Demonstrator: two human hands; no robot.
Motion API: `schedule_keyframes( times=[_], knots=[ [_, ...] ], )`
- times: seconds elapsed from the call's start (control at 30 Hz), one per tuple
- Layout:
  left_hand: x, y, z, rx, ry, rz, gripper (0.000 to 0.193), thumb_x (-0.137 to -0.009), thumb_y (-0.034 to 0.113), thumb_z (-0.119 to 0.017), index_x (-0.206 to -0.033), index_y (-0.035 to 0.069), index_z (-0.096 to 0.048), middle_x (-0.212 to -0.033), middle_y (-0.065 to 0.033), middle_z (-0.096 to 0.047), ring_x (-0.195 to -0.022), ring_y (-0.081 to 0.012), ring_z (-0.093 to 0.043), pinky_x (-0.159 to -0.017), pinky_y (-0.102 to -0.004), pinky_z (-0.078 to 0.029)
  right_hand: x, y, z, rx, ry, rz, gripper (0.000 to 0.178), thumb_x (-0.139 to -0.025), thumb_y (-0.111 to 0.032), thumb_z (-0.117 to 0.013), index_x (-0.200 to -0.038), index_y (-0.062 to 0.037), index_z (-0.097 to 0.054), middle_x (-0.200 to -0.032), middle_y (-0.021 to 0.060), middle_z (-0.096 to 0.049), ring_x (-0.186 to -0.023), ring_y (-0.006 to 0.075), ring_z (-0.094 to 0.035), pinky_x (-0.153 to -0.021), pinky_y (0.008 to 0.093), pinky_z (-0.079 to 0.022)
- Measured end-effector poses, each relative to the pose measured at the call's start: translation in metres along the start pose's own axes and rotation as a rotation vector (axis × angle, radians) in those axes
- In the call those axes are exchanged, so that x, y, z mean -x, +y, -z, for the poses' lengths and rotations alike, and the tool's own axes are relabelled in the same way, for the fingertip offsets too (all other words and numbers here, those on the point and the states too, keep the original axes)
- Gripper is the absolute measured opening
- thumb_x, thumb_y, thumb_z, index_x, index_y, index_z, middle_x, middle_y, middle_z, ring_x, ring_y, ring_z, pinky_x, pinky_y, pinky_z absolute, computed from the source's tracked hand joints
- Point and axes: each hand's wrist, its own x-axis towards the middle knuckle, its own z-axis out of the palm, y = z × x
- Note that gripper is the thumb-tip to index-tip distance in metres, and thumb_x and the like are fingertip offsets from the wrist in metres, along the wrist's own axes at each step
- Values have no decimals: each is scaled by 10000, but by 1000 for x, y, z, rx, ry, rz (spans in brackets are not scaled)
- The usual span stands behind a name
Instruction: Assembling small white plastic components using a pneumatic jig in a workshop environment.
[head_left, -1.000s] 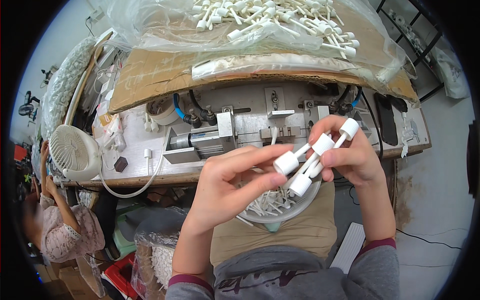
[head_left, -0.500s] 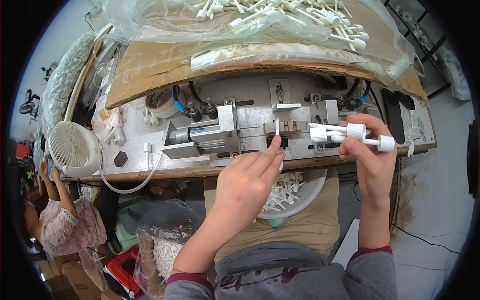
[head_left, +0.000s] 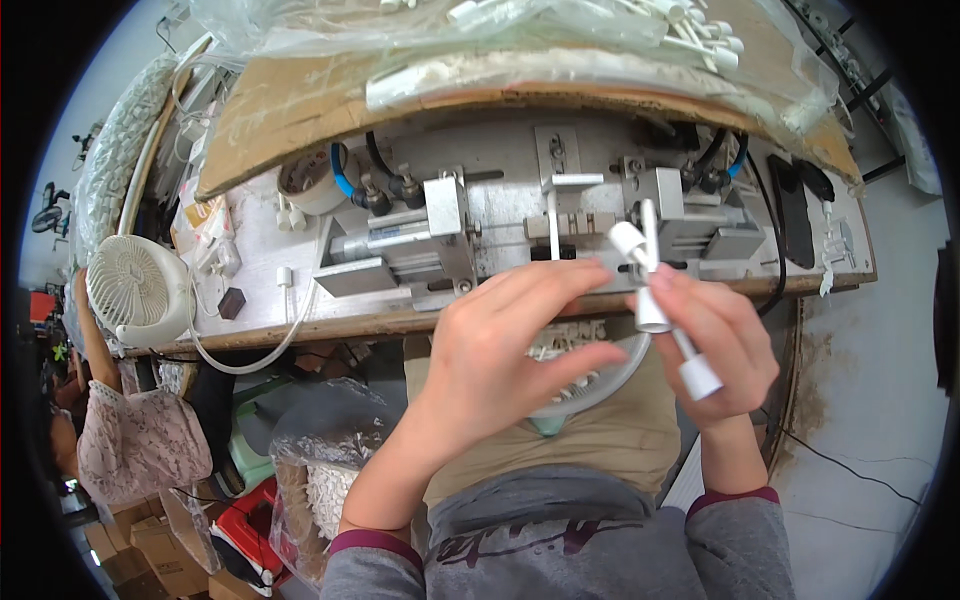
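My right hand [head_left: 722, 345] is closed round several white stemmed caps [head_left: 700, 378], ribbed round caps with thin stems that point different ways. My left hand [head_left: 497, 350] is held in front of the bench edge, fingers stretched toward the right hand, thumb apart, with nothing in it. Just beyond it, a slim white stem [head_left: 553, 228] stands in the small metal block [head_left: 585, 224] at the middle of the fixture. Metal cylinder units [head_left: 400, 240] flank this block on both sides.
Below the bench, a pale bowl [head_left: 625, 375] of small white pieces rests at my lap. Cardboard [head_left: 290, 115] carrying a plastic bag of stemmed caps overhangs the back. A white fan [head_left: 140, 290], tape roll [head_left: 310, 182] and phone [head_left: 788, 210] are around. Another person [head_left: 140, 440] sits at left.
My left hand has drawn back from the stem at the block, and its fingers have spread. The right hand has come lower and inward, turning the stemmed caps it holds.
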Motion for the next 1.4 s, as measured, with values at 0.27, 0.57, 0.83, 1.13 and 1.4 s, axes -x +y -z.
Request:
schedule_keyframes(
  times=[0.27, 0.57, 0.83, 1.13, 1.4],
  knots=[
    [13, 2, -5, 161, 194, 62, 374, -682, -64, -796, -1028, -20, -660, -992, -82, -662, -817, -110, -639, -728, -253, -569, 6, 1, -18, -55, 67, -48, 259, -713, 27, -740, -970, -3, -716, -924, 137, -708, -819, 226, -689, -684, 284, -563],
    [13, -13, -13, -632, 14, -157, 279, -690, 128, -771, -946, 42, -702, -1153, -62, -679, -689, -185, -637, -591, -284, -490, 14, 4, -8, -391, 226, -529, 181, -780, 87, -710, -940, 22, -655, -985, 153, -660, -907, 195, -637, -790, 276, -507],
    [-2, -16, -13, -609, -48, -62, 267, -688, 123, -775, -941, 77, -704, -1166, -65, -676, -599, -205, -649, -546, -297, -503, 19, 5, -1, -498, 235, -595, 174, -813, 77, -686, -972, 29, -637, -1013, 156, -639, -850, 168, -639, -738, 259, -528],
    [16, 9, -5, 99, 34, -104, 627, -685, 100, -769, -1271, 59, -550, -1263, -125, -597, -1056, -297, -625, -869, -372, -527, 32, 3, 10, -1002, 193, -982, 168, -864, -71, -639, -973, -28, -518, -935, 99, -546, -656, 107, -515, -550, 188, -425],
    [36, 12, 17, 279, 29, -62, 283, -718, 67, -714, -987, 21, -640, -942, -106, -593, -786, -258, -630, -640, -351, -504, 45, 47, 4, -1113, 242, -1040, 295, -1013, -192, -497, -1223, 14, -475, -1158, 79, -550, -670, 23, -405, -567, 146, -360]
  ],
)
